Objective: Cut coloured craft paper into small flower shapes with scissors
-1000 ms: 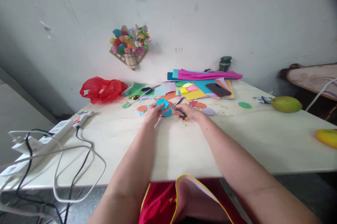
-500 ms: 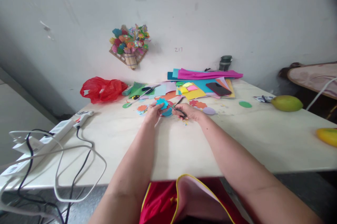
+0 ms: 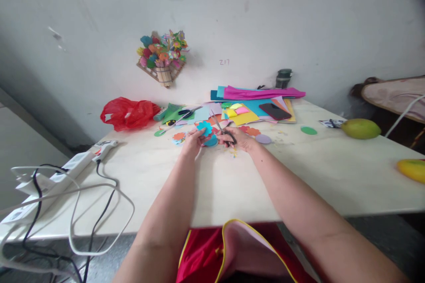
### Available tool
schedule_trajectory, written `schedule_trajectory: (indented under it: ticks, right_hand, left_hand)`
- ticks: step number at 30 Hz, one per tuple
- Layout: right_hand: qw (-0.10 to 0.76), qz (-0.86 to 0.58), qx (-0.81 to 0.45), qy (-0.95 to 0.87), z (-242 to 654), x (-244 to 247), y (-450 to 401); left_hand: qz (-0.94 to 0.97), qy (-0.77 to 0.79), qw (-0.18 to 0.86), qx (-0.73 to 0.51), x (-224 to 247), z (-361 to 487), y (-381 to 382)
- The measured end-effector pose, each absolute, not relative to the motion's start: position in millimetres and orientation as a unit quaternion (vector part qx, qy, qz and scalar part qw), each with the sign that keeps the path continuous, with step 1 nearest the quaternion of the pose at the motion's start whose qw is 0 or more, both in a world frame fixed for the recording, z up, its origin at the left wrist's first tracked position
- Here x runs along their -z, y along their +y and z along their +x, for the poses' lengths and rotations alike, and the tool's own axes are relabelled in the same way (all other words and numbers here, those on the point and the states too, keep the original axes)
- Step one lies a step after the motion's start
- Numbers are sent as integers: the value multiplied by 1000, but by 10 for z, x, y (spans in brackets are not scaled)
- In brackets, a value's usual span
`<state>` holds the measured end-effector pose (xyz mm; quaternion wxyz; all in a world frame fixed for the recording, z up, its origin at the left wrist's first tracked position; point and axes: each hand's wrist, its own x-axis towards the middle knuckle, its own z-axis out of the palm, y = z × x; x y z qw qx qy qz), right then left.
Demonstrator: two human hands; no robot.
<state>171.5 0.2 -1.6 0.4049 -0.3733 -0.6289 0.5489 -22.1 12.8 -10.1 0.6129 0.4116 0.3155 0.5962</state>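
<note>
Between the thumb and fingers of my left hand (image 3: 195, 139) is a blue paper flower (image 3: 205, 128) with a scalloped edge. My right hand (image 3: 237, 137) grips black-handled scissors (image 3: 219, 124), whose blades point up and to the left, apart from the flower. Below the flower, a blue paper piece (image 3: 211, 141) lies on the table between my hands. Orange flower cutouts (image 3: 253, 132) and a lilac paper circle (image 3: 263, 139) lie just right of my right hand. More small cutouts (image 3: 179, 136) sit left of my left hand.
Coloured sheets (image 3: 252, 108) with a phone (image 3: 275, 111) on them lie at the back. A second pair of scissors (image 3: 186, 113) rests behind my left hand. A red plastic bag (image 3: 129, 114), a power strip (image 3: 49, 190) with cables, and mangoes (image 3: 361, 128) stand farther out.
The scissors have swung away from the blue flower, their blades now pointing more upward. The flower has turned to show its whole scalloped outline.
</note>
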Motion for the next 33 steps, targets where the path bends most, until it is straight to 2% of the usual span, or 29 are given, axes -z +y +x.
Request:
schedule_trajectory:
  ticks: [22, 33]
  right_hand:
    - [545, -391, -511, -537, 1610, -63, -59]
    - [559, -394, -510, -521, 1572, -84, -63]
  left_hand:
    - [427, 317, 629, -567, 123, -207, 138]
    - [466, 324, 640, -518, 117, -185, 97]
